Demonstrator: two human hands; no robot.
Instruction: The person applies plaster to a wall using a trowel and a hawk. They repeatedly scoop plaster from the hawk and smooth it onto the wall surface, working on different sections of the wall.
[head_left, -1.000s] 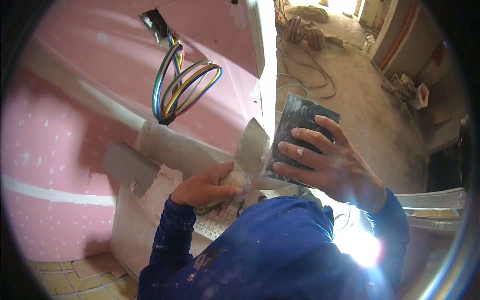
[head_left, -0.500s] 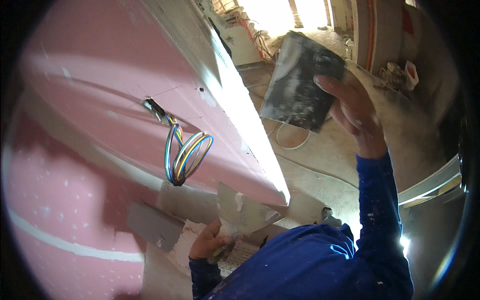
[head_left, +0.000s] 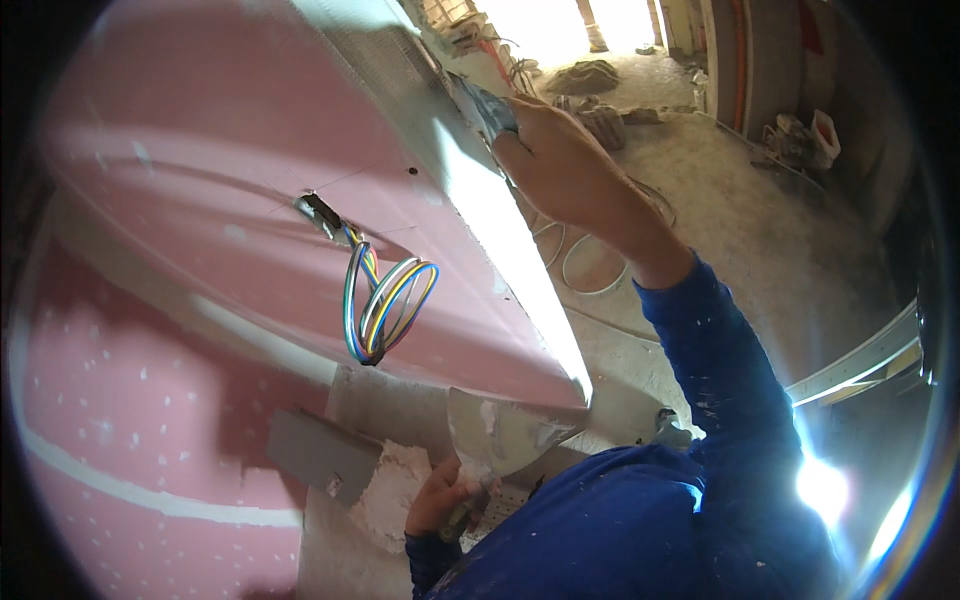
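My right hand (head_left: 565,165) is wrapped round a dark rectangular plastering blade (head_left: 485,107), which is seen nearly edge-on. The blade touches or almost touches the wall's outer corner, beside a strip of pale jointing mesh (head_left: 375,55). Lower down, my left hand (head_left: 435,502) grips the handle of a wide putty knife (head_left: 497,430). Its broad blade points up and carries smears of filler. Pink plasterboard (head_left: 230,160) makes up the wall on the left. From a cut slot in it hangs a looped bundle of coloured wires (head_left: 385,310).
A grey board offcut (head_left: 320,450) lies below the wall, with a patch of pale crumbly material (head_left: 392,495) alongside. Looped cable (head_left: 597,275) runs over the concrete floor (head_left: 730,230). Bags (head_left: 800,140) stand far right. A dark heap (head_left: 585,75) sits near the bright opening.
My right hand has swung left and up, taking the dark blade from over the floor to the wall corner. The blade has turned from broadside to edge-on. My left hand keeps the putty knife.
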